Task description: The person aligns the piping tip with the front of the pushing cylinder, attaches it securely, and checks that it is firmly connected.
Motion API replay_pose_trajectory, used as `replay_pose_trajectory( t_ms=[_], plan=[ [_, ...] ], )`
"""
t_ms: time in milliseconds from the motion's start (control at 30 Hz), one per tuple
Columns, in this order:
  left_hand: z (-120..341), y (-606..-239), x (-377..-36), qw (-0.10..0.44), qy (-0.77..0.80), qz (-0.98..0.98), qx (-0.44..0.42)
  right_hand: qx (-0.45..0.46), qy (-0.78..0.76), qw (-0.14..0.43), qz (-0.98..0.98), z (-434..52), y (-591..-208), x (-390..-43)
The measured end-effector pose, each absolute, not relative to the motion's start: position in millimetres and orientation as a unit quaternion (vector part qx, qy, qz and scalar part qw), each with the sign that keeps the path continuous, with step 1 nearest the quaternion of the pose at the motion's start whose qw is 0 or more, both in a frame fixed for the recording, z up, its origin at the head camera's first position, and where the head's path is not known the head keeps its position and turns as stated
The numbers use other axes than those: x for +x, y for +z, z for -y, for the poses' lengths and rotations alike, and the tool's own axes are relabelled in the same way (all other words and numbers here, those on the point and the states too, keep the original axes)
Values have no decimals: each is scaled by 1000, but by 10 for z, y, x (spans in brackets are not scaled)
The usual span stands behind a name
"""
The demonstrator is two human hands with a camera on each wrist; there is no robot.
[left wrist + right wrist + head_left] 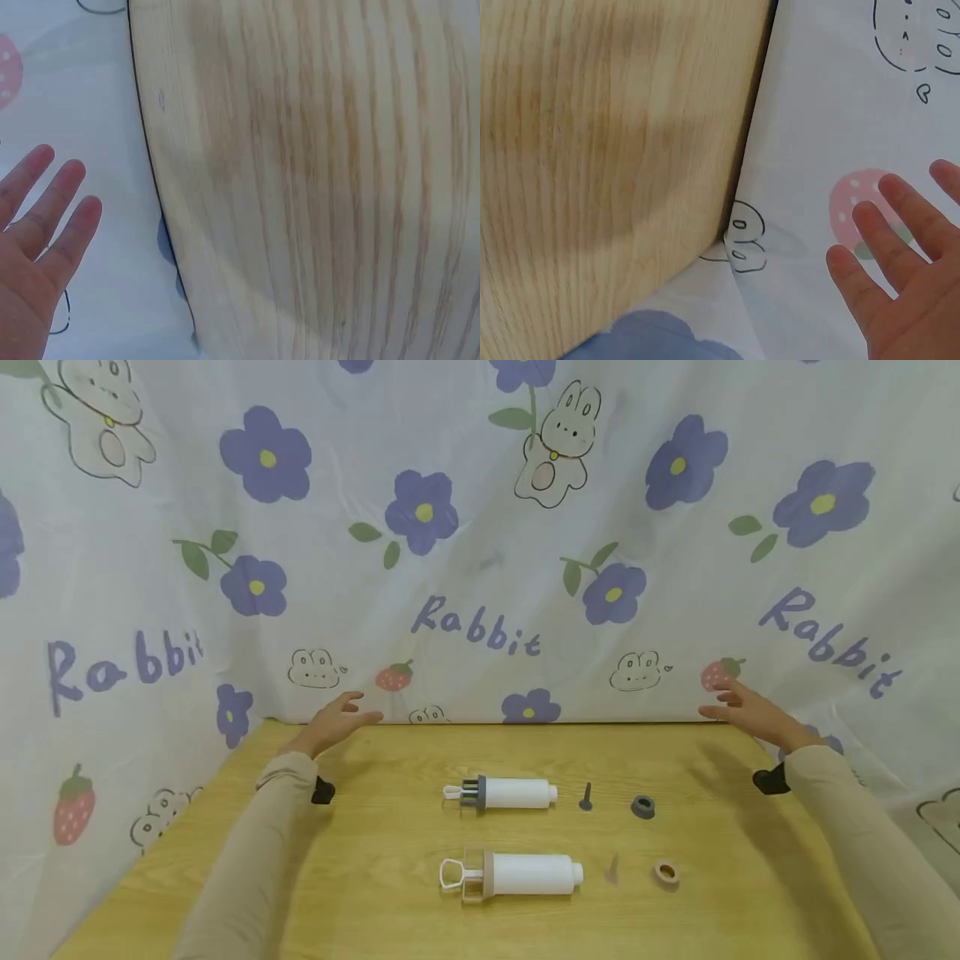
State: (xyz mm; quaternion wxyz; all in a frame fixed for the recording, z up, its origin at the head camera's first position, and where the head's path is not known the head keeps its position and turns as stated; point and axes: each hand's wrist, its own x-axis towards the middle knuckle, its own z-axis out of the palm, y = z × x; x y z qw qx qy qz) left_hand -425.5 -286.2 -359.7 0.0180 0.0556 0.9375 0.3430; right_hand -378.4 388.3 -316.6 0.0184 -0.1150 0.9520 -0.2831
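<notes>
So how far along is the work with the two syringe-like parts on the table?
Nothing looks done: both white tubes, grey-collared and beige-collared, lie apart from their loose pins and rings. Nothing is in hand; the left hand and right hand hover open near the table's far edge. Any handling of the parts is left.

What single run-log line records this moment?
left hand: open, holding nothing | right hand: open, holding nothing | two syringe-like bottles on table, untouched

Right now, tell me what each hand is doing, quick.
Left hand: open, fingers straight, holding nothing, raised over the far left of the table.
Right hand: open, fingers spread, holding nothing, near the far right corner.
</notes>
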Motion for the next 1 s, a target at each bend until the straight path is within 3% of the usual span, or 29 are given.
replay_pose_trajectory(
  t_ms=[700, 1000],
  plan=[
    [2693, -3771, -4272, 72, 391, -912, 98, -138, -316, 54, -937, -3899, -3534, -3693],
    [2578, -3680, -4265, 85, 384, -913, 110, -139, -292, 50, -945, -3866, -3496, -3719]
  ],
)
